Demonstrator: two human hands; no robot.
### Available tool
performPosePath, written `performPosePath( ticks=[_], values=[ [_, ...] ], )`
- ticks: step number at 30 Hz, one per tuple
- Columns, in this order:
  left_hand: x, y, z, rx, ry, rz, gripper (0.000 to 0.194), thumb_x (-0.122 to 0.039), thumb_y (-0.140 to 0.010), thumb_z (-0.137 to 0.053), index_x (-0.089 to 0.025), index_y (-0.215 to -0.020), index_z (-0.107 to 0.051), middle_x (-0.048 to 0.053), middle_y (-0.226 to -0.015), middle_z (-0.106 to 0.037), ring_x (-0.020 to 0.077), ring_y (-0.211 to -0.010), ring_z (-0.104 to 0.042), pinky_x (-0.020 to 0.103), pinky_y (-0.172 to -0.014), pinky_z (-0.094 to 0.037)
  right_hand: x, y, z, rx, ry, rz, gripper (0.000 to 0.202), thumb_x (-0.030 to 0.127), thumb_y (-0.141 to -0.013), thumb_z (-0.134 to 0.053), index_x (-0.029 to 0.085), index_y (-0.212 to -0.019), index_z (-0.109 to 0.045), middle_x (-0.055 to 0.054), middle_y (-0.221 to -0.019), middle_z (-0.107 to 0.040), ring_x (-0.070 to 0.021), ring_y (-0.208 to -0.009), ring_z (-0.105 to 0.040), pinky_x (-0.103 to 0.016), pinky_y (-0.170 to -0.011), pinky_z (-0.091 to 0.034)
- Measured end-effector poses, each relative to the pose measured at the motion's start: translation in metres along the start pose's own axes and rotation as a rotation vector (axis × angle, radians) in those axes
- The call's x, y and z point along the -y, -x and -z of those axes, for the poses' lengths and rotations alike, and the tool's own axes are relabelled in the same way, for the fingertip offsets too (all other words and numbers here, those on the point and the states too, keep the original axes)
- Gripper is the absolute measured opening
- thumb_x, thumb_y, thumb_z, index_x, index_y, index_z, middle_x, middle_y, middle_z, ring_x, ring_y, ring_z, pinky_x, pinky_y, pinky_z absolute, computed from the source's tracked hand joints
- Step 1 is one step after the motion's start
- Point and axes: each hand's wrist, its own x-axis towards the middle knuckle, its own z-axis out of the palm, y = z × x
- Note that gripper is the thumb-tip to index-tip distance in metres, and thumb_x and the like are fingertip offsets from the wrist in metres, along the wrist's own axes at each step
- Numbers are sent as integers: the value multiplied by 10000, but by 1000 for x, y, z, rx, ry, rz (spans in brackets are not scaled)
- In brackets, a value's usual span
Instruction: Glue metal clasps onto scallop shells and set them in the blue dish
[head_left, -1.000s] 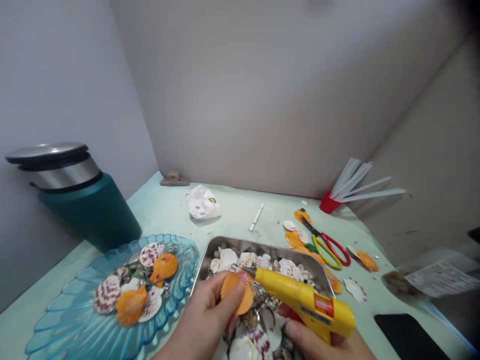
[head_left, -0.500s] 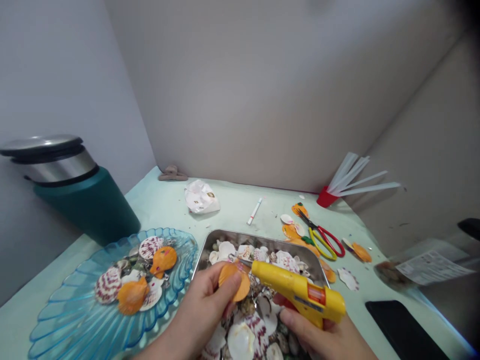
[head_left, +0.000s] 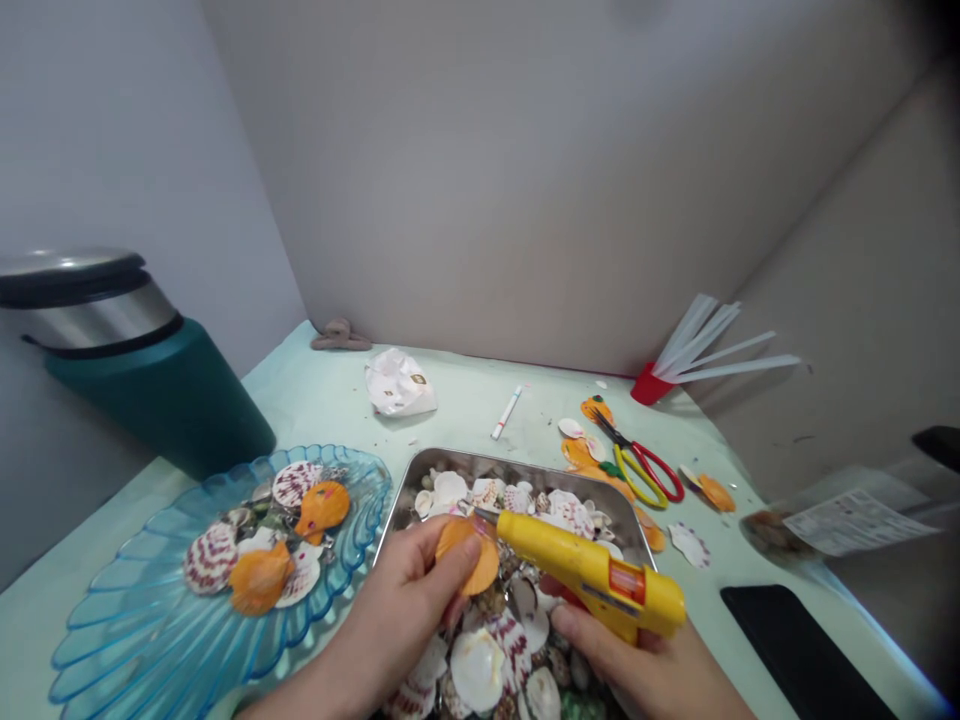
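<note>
orange shell pinched in left hand; right hand grips glue gun, tip still at shell's edge: same step, likely.

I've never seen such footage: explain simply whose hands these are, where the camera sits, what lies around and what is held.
No machine here: one person works bare-handed, filmed by a camera worn on the head. The left hand pinches an orange scallop shell; the right hand grips a yellow glue gun, its nozzle close to the shell. Below them sits a metal tray of shells. Also on the pale green table are a blue fluted dish holding more shells, a teal bottle, scissors, and a red cup of translucent sticks.
</note>
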Motion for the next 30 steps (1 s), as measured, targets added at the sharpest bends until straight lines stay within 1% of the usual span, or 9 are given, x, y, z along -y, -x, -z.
performPosePath(
  ticks=[6, 10, 13, 18, 21, 24, 30],
  values=[
    [1, 1, -1, 1, 23, 7, 329, -469, -842, -549, -165, -719, -526, -80, -463, -400, 67, -437, -307, 201, -446, -209, -1, 1, 0, -14, 34, -2, 239, 374, -666, -763, 210, -840, -767, -48, -818, -782, -239, -789, -726, -290, -737, -591],
    [1, 1, -1, -9, 59, 14, 330, -465, -849, -539, -172, -703, -504, -81, -464, -396, 65, -438, -298, 204, -448, -202, 0, 2, -1, -13, 64, 46, 190, 318, -673, -752, 210, -829, -760, -37, -806, -778, -234, -769, -722, -282, -710, -593],
    [-1, 0, 0, -11, 48, 13, 335, -463, -842, -548, -175, -681, -492, -80, -465, -399, 65, -436, -298, 209, -444, -196, 1, 1, 1, 8, 70, 66, 200, 290, -689, -734, 212, -872, -758, -32, -836, -777, -228, -777, -721, -272, -708, -594],
    [-2, -1, 0, 9, 30, -2, 346, -469, -852, -533, -177, -677, -476, -79, -482, -398, 71, -458, -308, 213, -457, -211, 1, -1, 4, 95, 134, 52, 224, 288, -710, -718, 208, -917, -755, -40, -847, -779, -243, -826, -724, -284, -741, -594],
    [-1, 0, 0, 26, 41, -8, 355, -480, -862, -516, -177, -682, -472, -80, -483, -404, 70, -460, -310, 208, -465, -229, 1, -1, 3, 53, 136, 64, 245, 305, -709, -717, 208, -932, -751, -41, -868, -777, -246, -851, -719, -290, -757, -592],
    [-1, 1, 0, 34, 54, -5, 355, -484, -867, -508, -177, -691, -476, -80, -476, -406, 70, -457, -314, 206, -465, -234, 0, 1, 2, 26, 137, 58, 222, 328, -707, -722, 206, -890, -755, -43, -848, -777, -248, -825, -722, -292, -727, -600],
    [-1, 1, 0, -9, 70, 11, 331, -482, -867, -511, -167, -767, -520, -85, -472, -398, 70, -449, -305, 211, -471, -224, 2, 1, 3, -20, 124, 64, 250, 373, -728, -727, 207, -910, -769, -64, -891, -780, -268, -876, -717, -334, -780, -594]
  ],
)
